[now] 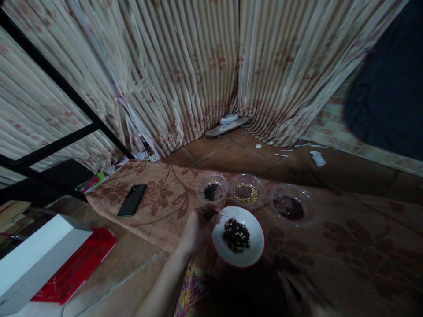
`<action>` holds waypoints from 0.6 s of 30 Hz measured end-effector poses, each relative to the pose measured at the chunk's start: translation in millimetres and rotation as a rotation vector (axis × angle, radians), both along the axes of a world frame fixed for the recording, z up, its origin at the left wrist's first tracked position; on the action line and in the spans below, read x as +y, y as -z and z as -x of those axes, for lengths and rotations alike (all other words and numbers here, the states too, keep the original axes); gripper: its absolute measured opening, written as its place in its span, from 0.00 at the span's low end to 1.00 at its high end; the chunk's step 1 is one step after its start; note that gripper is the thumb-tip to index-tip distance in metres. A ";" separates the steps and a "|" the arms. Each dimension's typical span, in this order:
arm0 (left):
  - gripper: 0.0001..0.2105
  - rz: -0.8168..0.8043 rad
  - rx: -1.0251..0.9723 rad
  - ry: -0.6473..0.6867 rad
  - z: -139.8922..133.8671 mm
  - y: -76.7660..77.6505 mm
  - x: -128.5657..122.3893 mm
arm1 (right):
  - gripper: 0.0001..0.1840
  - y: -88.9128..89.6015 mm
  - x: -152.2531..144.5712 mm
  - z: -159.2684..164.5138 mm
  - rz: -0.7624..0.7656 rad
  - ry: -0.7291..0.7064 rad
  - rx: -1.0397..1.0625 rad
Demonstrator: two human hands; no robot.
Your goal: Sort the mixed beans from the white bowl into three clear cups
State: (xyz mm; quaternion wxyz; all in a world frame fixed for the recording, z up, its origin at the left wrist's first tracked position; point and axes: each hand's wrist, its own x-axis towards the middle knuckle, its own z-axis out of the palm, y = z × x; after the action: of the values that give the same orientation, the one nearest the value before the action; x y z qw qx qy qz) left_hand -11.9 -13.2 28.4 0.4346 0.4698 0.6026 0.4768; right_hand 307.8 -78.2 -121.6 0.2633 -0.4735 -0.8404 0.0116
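A white bowl with a red rim [256,251] stands on the cloth-covered bench, holding a mix of dark and yellow beans [236,235]. My left hand [201,224] is closed at the bowl's left edge, and a thin, pale, pronged tool [224,213] sticks out from its fingers over the bowl. Low on the right, my right hand [299,288] lies in deep shadow, apart from the bowl; its fingers are too dark and blurred to read. Behind the bowl are three clear plastic dishes: one with black beans [210,192], one with yellow beans [251,196], one with dark red beans [289,208].
A phone [131,200] lies on the patterned cloth [165,220] to the left. On the floor at left are a white box [42,259] and a red basket [77,264]. Striped curtains [185,66] hang behind, with a skateboard [228,127] at their foot.
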 end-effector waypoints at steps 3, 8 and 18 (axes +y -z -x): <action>0.09 -0.029 0.042 0.110 -18.0 3.7 -4.7 | 0.23 -7.5 -1.6 7.7 -0.037 0.050 0.017; 0.06 -0.048 0.166 0.134 -25.8 17.7 -2.4 | 0.26 -17.9 -5.5 17.9 0.012 0.141 -0.022; 0.07 -0.008 0.219 0.106 -21.0 39.0 -1.5 | 0.24 -25.4 -3.4 21.4 0.054 0.159 0.061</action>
State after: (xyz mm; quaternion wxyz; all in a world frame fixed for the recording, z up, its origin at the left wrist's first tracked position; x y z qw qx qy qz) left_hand 9.1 -14.7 -10.5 0.3887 0.5521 0.6189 0.4014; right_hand 286.4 -81.7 -96.1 0.2762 -0.5452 -0.7910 0.0277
